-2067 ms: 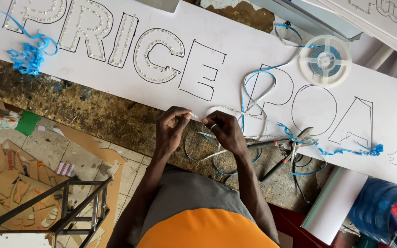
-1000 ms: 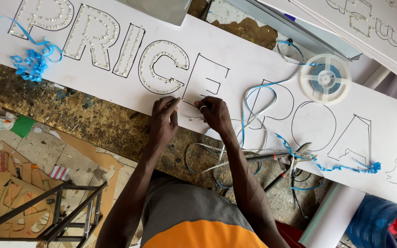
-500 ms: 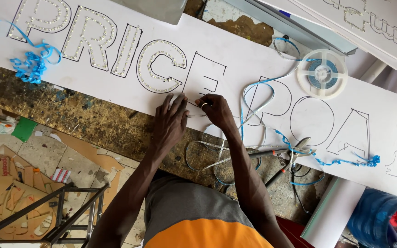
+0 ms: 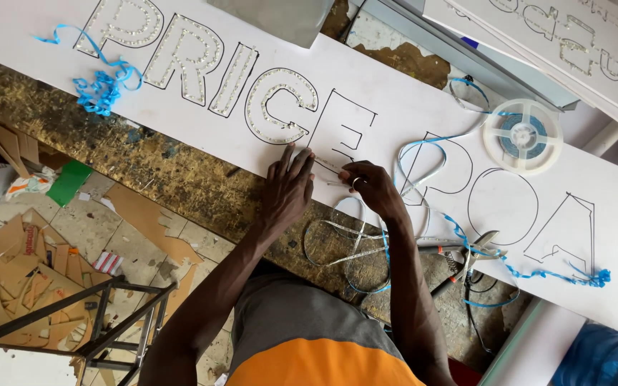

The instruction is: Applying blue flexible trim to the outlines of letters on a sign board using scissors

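A long white sign board (image 4: 409, 107) with large outlined letters lies across a rough wooden bench (image 4: 180, 179). Some letters are filled with rows of small lights. My left hand (image 4: 287, 189) lies flat with fingers spread on the board's near edge, below an outlined letter. My right hand (image 4: 370, 187) pinches a thin light strip (image 4: 330, 166) and holds its end against that same letter. The loose strip loops (image 4: 352, 243) down over the bench below my hands. A clear reel of strip (image 4: 522, 136) rests on the board to the right.
Blue backing peel (image 4: 101, 89) is piled on the board at left, and more trails at right (image 4: 538, 275). Scissors (image 4: 466, 254) lie on the bench. Cardboard scraps (image 4: 16, 264) and a black metal frame (image 4: 109, 322) are on the floor. More lettered boards (image 4: 574, 43) lie behind.
Both hands moved up from the bench edge onto the board. The left hand flattened on the board; the right brought the strip end to the outlined letter.
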